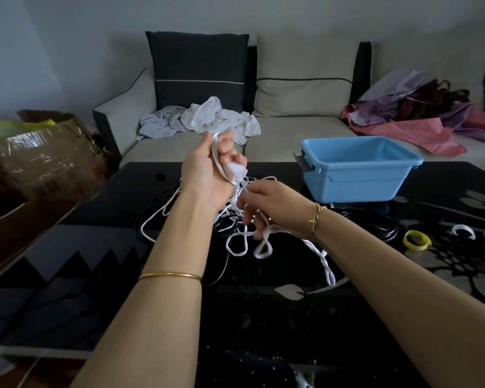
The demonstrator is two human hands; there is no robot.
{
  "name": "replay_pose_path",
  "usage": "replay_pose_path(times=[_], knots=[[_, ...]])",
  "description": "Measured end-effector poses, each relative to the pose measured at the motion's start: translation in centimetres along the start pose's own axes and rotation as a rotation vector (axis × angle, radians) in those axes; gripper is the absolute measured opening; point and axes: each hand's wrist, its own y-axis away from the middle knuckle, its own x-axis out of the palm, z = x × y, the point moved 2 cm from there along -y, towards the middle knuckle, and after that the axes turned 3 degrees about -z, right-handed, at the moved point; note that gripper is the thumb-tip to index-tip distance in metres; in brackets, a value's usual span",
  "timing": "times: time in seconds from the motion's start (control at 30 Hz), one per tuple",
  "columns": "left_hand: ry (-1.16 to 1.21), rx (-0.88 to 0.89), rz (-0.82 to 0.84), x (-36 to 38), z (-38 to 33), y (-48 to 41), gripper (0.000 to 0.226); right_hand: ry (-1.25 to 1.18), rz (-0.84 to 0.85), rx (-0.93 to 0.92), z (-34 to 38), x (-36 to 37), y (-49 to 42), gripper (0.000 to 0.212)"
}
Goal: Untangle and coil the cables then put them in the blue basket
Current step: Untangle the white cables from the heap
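My left hand (207, 166) is raised above the dark table and grips a white cable with a white box-shaped adapter (235, 173) at its end. Just below and to the right, my right hand (266, 205) pinches loops of the same white cable (237, 242), which hangs tangled down to the table. Black cables (375, 225) lie under and to the right of the white tangle. The blue basket (356, 169) stands on the table at the right rear and holds nothing that I can see.
A yellow ring (416, 240) and a white clip (464, 231) lie on the table (95, 261) at the right. A sofa (291, 130) with crumpled clothes stands behind. A cardboard box (39, 158) sits at the left.
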Motion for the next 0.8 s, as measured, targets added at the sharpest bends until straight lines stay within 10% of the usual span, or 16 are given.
replay_pose_path(times=[0.27, 0.5, 0.67, 0.8], knots=[[-0.315, 0.318, -0.069, 0.0, -0.6, 0.0, 0.03, 0.123, 0.244, 0.075, 0.4, -0.1, 1.7, 0.014], [-1.166, 0.649, -0.114, -0.9, -0.8, 0.2, 0.026, 0.151, 0.137, 0.003, 2.5, -2.7, 2.7, 0.014], [-1.687, 0.473, 0.151, -0.3, 1.1, 0.7, 0.023, 0.179, -0.167, -0.142, 2.8, -5.1, 2.3, 0.008], [-1.598, 0.201, 0.2, 0.2, 1.3, 1.0, 0.033, 0.155, -0.37, -0.187, 2.3, -6.6, 1.9, 0.004]])
